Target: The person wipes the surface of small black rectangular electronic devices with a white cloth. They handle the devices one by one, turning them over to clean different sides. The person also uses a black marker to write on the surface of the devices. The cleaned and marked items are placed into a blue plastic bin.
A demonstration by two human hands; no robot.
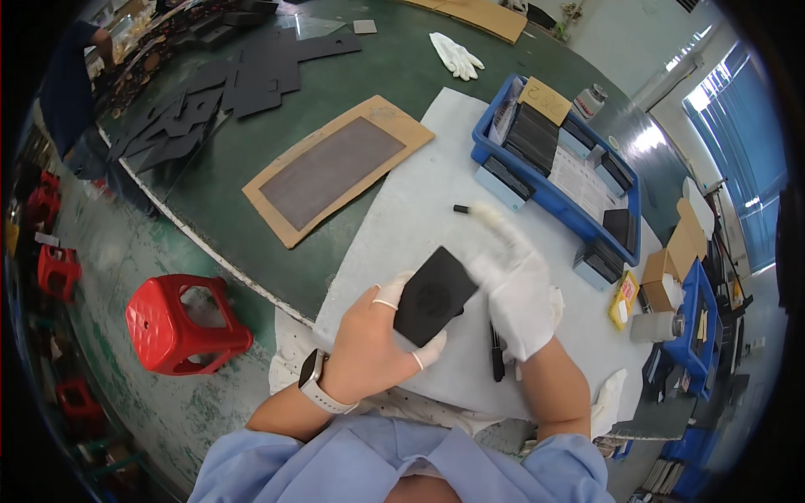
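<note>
My left hand (369, 339), with pale finger cots on several fingers, grips a flat black rectangular box (434, 297) by its edges, tilted above the white mat. A faint round mark shows on the box's upper face. My right hand (520, 293) wears a white glove and is just right of the box. Its fingers are smeared by motion, so whether they hold anything cannot be made out. By the blurred fingertips shows a small black piece (461, 209). A black pen (497, 356) lies on the mat, partly beside my right wrist.
A blue tray (537, 186) of black boxes and papers stands at the back right. Left of the mat (369, 260) lies a brown board with a dark panel (335, 172). Black cut sheets (260, 71) and a white glove (455, 56) lie farther off. A red stool (180, 323) stands left.
</note>
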